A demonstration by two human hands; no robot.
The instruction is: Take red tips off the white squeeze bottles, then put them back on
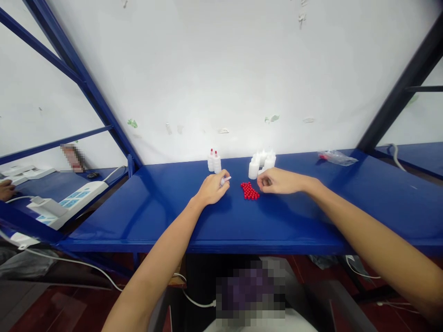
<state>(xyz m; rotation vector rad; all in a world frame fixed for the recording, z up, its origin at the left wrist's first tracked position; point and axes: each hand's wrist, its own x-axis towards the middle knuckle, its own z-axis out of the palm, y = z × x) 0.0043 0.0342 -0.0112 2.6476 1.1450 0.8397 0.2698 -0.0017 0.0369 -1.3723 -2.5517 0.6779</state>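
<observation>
A small white squeeze bottle (224, 180) is gripped in my left hand (212, 188), its narrow nozzle sticking out to the right. My right hand (272, 180) hovers by the right edge of a patch of small red caps (249, 191); its fingers are curled together, and whatever they may hold is hidden. Behind the right hand stands a cluster of several white bottles (254, 168), partly covered by it. Two white bottles with red tips (217, 162) stand upright beyond my left hand.
Everything rests on a blue table (166, 203) against a white wall. A clear plastic bag (339, 157) with something red in it lies at the back right. On the left are a power strip (74, 203) and blue frame posts (86, 87). Another person's hand (7, 190) shows at the far left edge.
</observation>
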